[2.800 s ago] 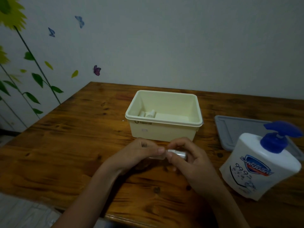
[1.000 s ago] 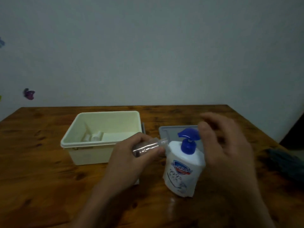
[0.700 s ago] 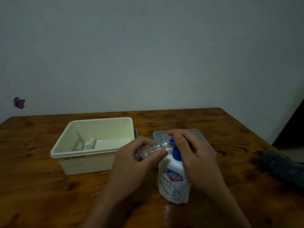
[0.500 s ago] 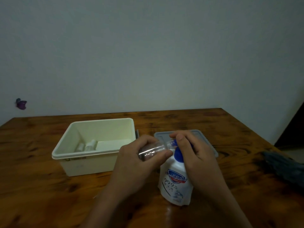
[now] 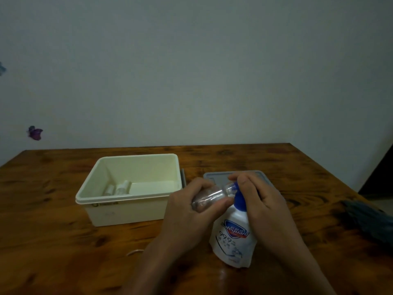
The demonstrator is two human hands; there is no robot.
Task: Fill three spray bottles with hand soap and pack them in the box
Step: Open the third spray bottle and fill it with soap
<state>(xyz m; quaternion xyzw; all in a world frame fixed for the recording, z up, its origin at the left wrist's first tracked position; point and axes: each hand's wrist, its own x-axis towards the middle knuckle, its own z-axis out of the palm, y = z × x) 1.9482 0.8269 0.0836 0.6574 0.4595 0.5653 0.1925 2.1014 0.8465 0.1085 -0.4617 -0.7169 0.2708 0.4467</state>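
My left hand grips a small clear spray bottle, uncapped and tilted so its open neck meets the blue pump nozzle of the white hand soap bottle. My right hand rests on top of the blue pump head and covers most of it. The soap bottle stands on the wooden table. To the left sits the cream plastic box, open, with two small spray bottles lying in its far left corner.
A grey lid lies flat behind my hands. Dark cloth lies at the table's right edge. A small pale looped thing lies on the wood near my left forearm. The wall is close behind the table.
My right hand came down onto the pump head. The left hand brought the bottle's neck up to the nozzle. The view shifted slightly left.
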